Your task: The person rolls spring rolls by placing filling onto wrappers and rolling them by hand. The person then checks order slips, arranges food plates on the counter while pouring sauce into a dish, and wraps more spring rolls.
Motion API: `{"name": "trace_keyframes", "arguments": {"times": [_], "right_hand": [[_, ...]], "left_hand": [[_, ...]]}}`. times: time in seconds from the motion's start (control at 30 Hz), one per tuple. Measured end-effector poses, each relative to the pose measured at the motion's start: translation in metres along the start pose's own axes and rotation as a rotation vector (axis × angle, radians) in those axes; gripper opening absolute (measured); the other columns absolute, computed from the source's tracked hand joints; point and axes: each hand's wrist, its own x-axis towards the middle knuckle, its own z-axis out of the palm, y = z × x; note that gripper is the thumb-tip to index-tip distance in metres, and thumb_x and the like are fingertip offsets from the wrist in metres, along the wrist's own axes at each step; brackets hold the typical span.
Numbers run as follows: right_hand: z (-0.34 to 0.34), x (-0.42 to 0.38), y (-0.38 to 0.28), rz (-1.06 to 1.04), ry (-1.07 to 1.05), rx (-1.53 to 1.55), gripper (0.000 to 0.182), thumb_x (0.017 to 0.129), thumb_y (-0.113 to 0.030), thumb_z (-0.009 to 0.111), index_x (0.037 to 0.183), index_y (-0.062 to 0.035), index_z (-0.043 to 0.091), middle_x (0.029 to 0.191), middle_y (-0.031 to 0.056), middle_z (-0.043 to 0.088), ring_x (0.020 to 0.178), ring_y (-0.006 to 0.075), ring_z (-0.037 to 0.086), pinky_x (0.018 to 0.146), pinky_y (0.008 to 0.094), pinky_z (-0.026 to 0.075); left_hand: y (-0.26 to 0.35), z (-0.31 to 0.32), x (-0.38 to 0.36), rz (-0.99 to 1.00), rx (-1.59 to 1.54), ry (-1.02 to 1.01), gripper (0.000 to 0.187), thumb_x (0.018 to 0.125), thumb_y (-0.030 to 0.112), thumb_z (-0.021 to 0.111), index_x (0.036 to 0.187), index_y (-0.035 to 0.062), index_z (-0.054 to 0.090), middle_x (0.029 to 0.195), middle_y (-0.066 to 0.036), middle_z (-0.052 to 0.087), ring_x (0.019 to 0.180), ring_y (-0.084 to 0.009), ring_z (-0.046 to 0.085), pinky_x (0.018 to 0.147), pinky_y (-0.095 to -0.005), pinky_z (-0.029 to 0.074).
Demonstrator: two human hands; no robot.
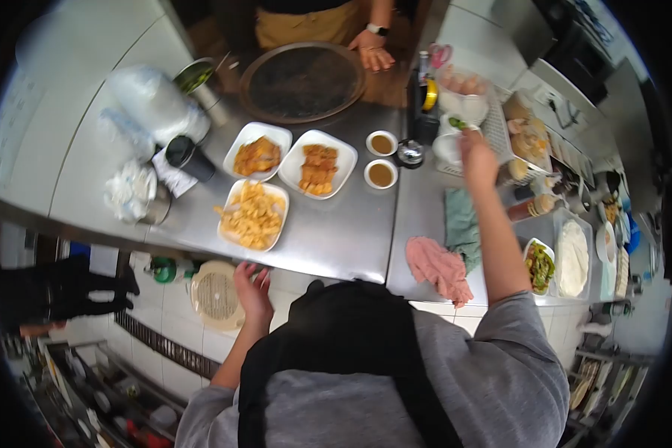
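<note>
My right hand (pixel 479 158) reaches over the right side of the counter, fingers closed beside a small clear tub (pixel 448 149). A bit of green herb (pixel 457 122) shows by the fingertips; what they hold is too small to make out. My left hand (pixel 254 290) hangs at the counter's front edge, fingers apart and holding nothing. Beyond it stands a white dish of golden fried pieces (pixel 252 215). Behind are a white dish with a browned fried piece (pixel 257 157) and another with sliced fried cutlet (pixel 319 168). Two sauce cups (pixel 381 175) sit to their right.
A round dark tray (pixel 303 81) lies at the far side, with another person's hand (pixel 372 51) beside it. A call bell (pixel 410 154), pink cloth (pixel 439 267), green cloth (pixel 463 224) and sauce bottle (pixel 532 208) are on the right. A black cup (pixel 190 157) stands left.
</note>
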Motion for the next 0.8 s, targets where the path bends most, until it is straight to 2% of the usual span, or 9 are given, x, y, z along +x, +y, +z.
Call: {"name": "trace_keyframes", "arguments": {"times": [0.13,0.3,0.47,0.5,0.53,0.57,0.63,0.73,0.8], "right_hand": [[0.025,-0.061,-0.078,-0.058,-0.539,0.233,0.021,0.093,-0.024,0.054,0.103,-0.0132,0.069,0.091,0.0158,0.070,0.088,0.0341,0.069,0.075,0.0472,0.053],[0.057,-0.107,-0.122,-0.015,-0.791,0.377,0.019,0.084,-0.025,0.070,0.100,-0.0148,0.070,0.096,0.0090,0.071,0.094,0.0288,0.068,0.077,0.0426,0.053],[-0.046,-0.034,-0.073,0.336,-0.149,0.350,0.017,0.086,-0.018,0.061,0.097,-0.0115,0.072,0.090,0.0125,0.071,0.088,0.0308,0.068,0.078,0.0409,0.052],[-0.025,-0.010,0.006,0.180,0.074,0.206,0.020,0.088,-0.015,0.055,0.098,-0.0085,0.071,0.085,0.0155,0.068,0.084,0.0325,0.067,0.076,0.0425,0.051],[-0.066,0.013,0.020,0.483,0.169,0.495,0.019,0.088,-0.013,0.059,0.102,-0.0054,0.069,0.085,0.0172,0.067,0.082,0.0344,0.065,0.075,0.0458,0.051],[-0.074,0.032,0.073,0.167,0.375,0.012,0.027,0.085,-0.022,0.068,0.106,-0.0045,0.068,0.095,0.0175,0.070,0.090,0.0339,0.067,0.078,0.0445,0.052],[-0.110,0.060,0.097,0.565,-0.063,-0.199,0.058,0.074,-0.041,0.082,0.113,-0.0006,0.068,0.108,0.0215,0.071,0.103,0.0352,0.068,0.087,0.0409,0.053],[-0.083,0.085,0.158,0.409,-0.486,-0.199,0.077,0.066,-0.048,0.084,0.120,0.0032,0.064,0.114,0.0241,0.069,0.109,0.0352,0.067,0.090,0.0392,0.053],[-0.061,0.087,0.171,0.425,-0.435,-0.165,0.080,0.065,-0.047,0.085,0.122,0.0039,0.063,0.114,0.0248,0.068,0.108,0.0356,0.067,0.090,0.0392,0.053]], "left_hand": [[-0.003,0.002,-0.003,0.023,0.072,0.031,0.038,0.099,0.043,0.053,0.128,0.0202,0.047,0.124,-0.001,0.054,0.094,-0.0155,0.056,0.080,-0.0331,0.043],[-0.003,0.014,-0.007,0.140,0.136,-0.037,0.019,0.100,0.025,0.058,0.117,0.0187,0.054,0.103,0.005,0.058,0.081,-0.0079,0.056,0.073,-0.0258,0.043],[-0.001,0.010,-0.017,0.228,0.242,-0.044,0.013,0.099,0.020,0.059,0.111,0.0154,0.060,0.102,0.006,0.059,0.084,-0.0066,0.055,0.073,-0.0248,0.041],[0.000,0.009,-0.020,0.231,0.240,-0.043,0.013,0.099,0.020,0.059,0.111,0.0154,0.060,0.102,0.006,0.059,0.084,-0.0066,0.055,0.073,-0.0248,0.041],[0.000,0.008,-0.023,0.228,0.241,-0.005,0.014,0.099,0.020,0.059,0.112,0.0149,0.059,0.102,0.006,0.059,0.084,-0.0068,0.054,0.073,-0.0251,0.041],[-0.001,0.007,-0.026,0.223,0.241,0.034,0.016,0.099,0.020,0.059,0.114,0.0144,0.059,0.103,0.006,0.058,0.084,-0.0070,0.054,0.073,-0.0255,0.042],[-0.008,0.002,-0.026,0.216,0.242,0.055,0.017,0.099,0.019,0.059,0.115,0.0144,0.058,0.105,0.006,0.058,0.084,-0.0073,0.054,0.074,-0.0258,0.042],[-0.010,0.007,-0.032,0.208,0.248,0.074,0.019,0.098,0.019,0.059,0.117,0.0150,0.057,0.109,0.005,0.057,0.085,-0.0078,0.054,0.074,-0.0262,0.042],[-0.010,0.012,-0.032,0.213,0.255,0.053,0.020,0.098,0.018,0.058,0.118,0.0161,0.057,0.112,0.005,0.056,0.087,-0.0081,0.054,0.075,-0.0263,0.042]]}}
